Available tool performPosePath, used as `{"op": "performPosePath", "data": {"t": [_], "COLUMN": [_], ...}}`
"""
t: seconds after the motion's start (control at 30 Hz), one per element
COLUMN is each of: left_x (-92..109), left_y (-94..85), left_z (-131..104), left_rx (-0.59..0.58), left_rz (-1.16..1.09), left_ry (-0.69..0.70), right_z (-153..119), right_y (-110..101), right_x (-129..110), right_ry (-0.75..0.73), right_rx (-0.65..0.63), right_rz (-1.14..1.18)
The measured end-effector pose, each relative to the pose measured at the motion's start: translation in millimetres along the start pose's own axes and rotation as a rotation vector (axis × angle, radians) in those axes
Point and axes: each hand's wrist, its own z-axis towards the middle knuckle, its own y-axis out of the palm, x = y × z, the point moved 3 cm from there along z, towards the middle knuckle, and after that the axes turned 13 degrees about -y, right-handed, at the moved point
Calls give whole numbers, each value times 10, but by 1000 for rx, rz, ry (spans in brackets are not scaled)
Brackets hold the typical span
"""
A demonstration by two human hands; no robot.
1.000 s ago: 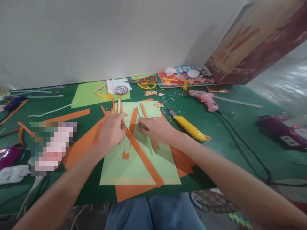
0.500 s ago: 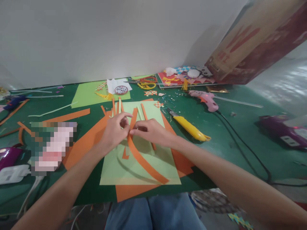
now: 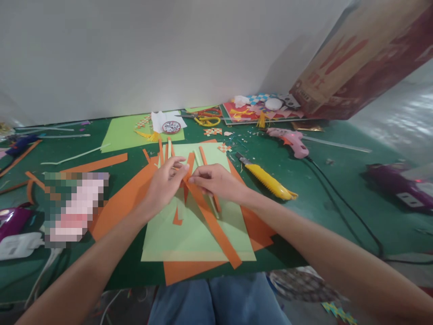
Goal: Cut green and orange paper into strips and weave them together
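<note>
The long orange strip (image 3: 216,228) is running slantwise over the pale green sheet (image 3: 199,239), its near end pointing toward the person and rightward, its upper end lying between the hands. The left hand (image 3: 167,180) is curling thumb and fingers together at that end; whether it is gripping, one cannot tell. The right hand (image 3: 213,179) is pinching the strip's edge. Beyond, the yellow cutter (image 3: 269,179) is lying rightward, and farther off a shallow tray (image 3: 228,121) is holding colored paper scraps.
</note>
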Motion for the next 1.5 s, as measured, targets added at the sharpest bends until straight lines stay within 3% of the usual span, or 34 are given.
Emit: {"op": "performPosePath", "data": {"t": [0.2, 0.33, 0.57, 1.23, 1.37, 1.5], "left_x": [36, 74, 74, 38, 41, 72], "left_y": [19, -3, -25, -140, -132, -70], "left_z": [-28, -37, -44, 8, 15, -16], "left_rx": [-91, -46, 33, 133, 89, -57], "left_rz": [-29, 43, 133, -155, -255, -303], "left_ry": [20, 104, 112, 87, 90, 60], "right_z": [1, -1, 3, -17, -12, 0], "right_y": [-20, -16, -20, -13, 2, -13], "right_x": [-10, -6, 6, 2, 10, 8], "right_ry": [0, -2, 20, 32, -1, 20], "right_rx": [47, 30, 7, -75, -106, -44], "right_rz": [17, 32, 58, 49, 86, 93]}}
